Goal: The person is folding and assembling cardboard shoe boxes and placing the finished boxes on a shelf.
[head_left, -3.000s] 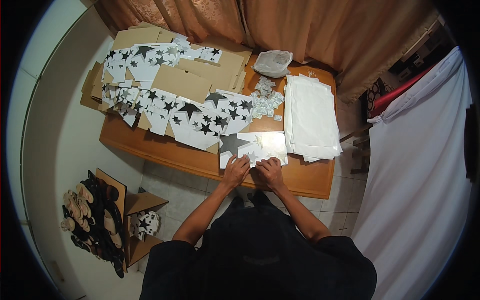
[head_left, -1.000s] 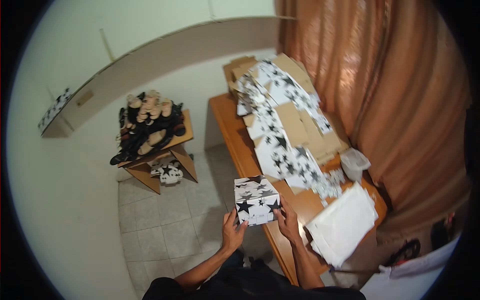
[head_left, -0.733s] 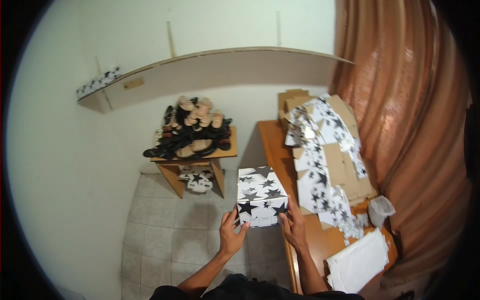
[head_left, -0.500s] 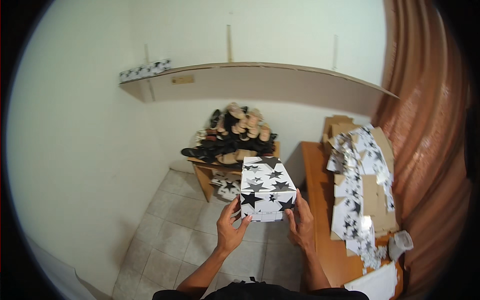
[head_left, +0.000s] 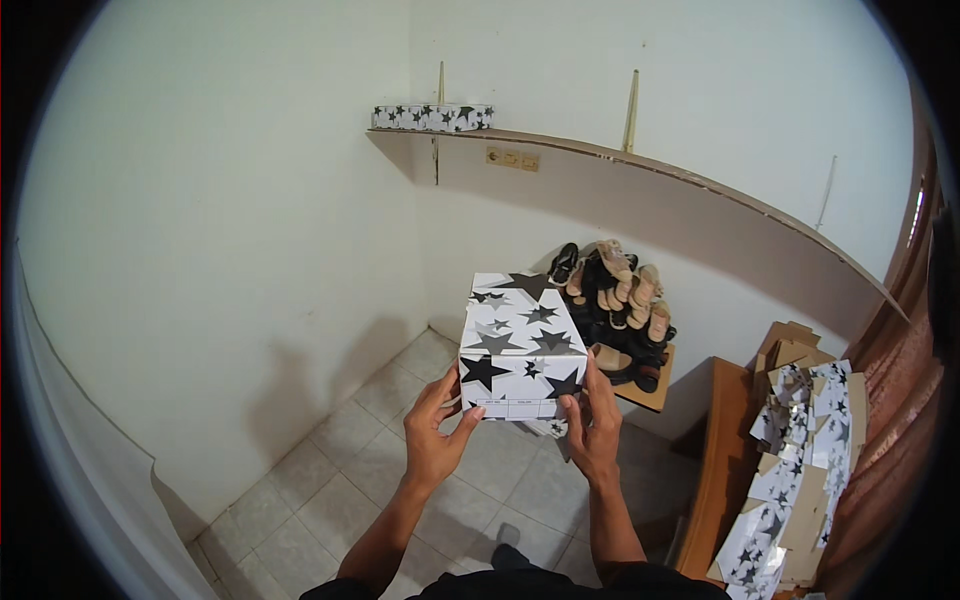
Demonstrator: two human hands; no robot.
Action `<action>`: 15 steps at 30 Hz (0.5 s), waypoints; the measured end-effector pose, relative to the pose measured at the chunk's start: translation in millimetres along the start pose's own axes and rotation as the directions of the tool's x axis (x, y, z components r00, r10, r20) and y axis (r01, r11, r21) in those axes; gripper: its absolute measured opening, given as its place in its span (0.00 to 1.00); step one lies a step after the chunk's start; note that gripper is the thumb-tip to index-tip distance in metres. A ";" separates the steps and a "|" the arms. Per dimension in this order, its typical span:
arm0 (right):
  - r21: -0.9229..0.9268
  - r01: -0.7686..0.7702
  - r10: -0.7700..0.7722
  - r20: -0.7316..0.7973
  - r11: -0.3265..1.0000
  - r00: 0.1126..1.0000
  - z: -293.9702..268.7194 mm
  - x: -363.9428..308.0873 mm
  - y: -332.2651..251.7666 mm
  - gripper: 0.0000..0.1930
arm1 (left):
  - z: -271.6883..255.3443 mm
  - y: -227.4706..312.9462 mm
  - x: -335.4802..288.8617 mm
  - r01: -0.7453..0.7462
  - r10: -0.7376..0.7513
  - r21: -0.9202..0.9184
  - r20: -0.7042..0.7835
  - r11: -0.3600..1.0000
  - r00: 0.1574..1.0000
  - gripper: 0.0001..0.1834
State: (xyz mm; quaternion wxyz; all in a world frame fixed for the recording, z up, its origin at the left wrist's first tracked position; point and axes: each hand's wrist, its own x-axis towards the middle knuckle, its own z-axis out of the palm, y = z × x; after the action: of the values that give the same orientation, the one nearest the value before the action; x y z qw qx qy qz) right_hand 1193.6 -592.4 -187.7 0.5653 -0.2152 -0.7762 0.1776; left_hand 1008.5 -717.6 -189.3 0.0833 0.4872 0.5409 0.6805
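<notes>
A white shoe box (head_left: 524, 345) with black and grey stars is held out in front of me at chest height, its lid closed. My left hand (head_left: 440, 425) grips its left side, with the thumb on the near lower edge. On the opposite side, my right hand (head_left: 594, 420) presses it with the thumb on the near face. What is inside the box cannot be seen. Beyond it and to the right, shoes and sandals (head_left: 615, 290) are piled on a small wooden table (head_left: 655, 385).
A long wall shelf (head_left: 640, 160) runs across the back, carrying star-patterned boxes (head_left: 432, 117) at its left end. To the right stands a wooden desk (head_left: 715, 460) heaped with flattened star-patterned cardboard (head_left: 790, 475). A brown curtain (head_left: 895, 400) hangs beside it. The floor (head_left: 340, 490) is tiled.
My view has turned left, so the shelf, shoes and desk now appear farther right. The box remains between both hands and now sits slightly higher in view.
</notes>
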 end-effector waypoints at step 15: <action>0.098 0.134 -0.132 -0.026 0.986 0.991 151.7 202.3 133.3 0.31 | -1.4 -107.9 241.5 -0.141 0.147 0.083 -0.065 0.987 0.987 0.36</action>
State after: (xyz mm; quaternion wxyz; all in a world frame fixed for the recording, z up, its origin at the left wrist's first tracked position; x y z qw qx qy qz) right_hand 1012.3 -376.5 -140.0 0.5934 -0.1362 -0.7736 0.1759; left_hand 839.3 -520.6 -139.1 -0.0044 0.5035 0.5331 0.6799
